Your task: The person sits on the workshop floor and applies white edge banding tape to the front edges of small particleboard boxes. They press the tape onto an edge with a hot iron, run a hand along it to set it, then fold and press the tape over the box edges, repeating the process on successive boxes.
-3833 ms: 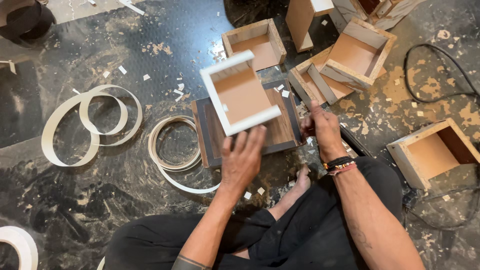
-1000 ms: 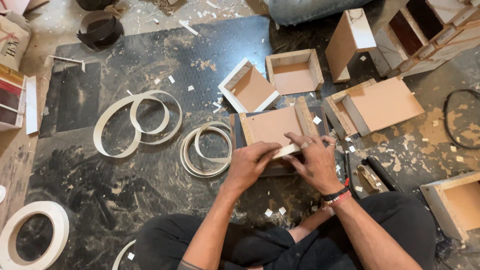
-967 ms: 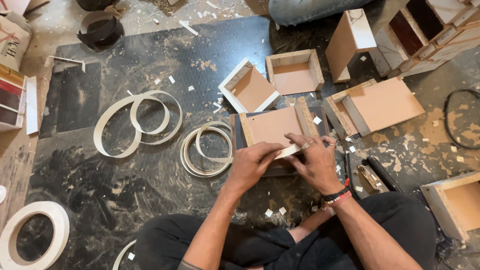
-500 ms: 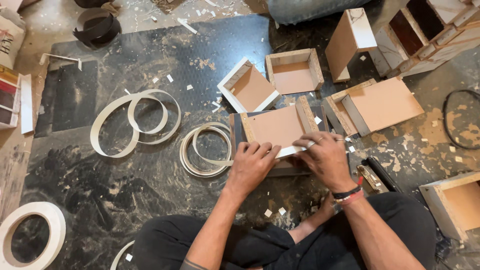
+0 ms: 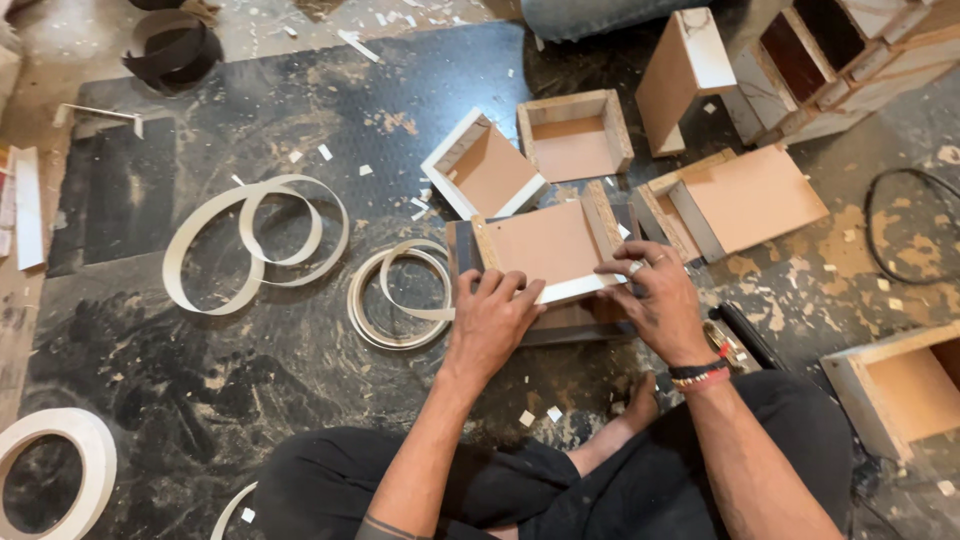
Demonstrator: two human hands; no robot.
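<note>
Currently a shallow wooden drawer box (image 5: 548,245) is being pressed flat on a dark board (image 5: 580,318) on the floor. The left hand (image 5: 490,322) is spread, fingers laid on its near white-edged rim; the right hand (image 5: 655,300) is pinching the rim's right end. Pressure is best being kept even, so the white edge strip (image 5: 578,289) is being seated flush.
</note>
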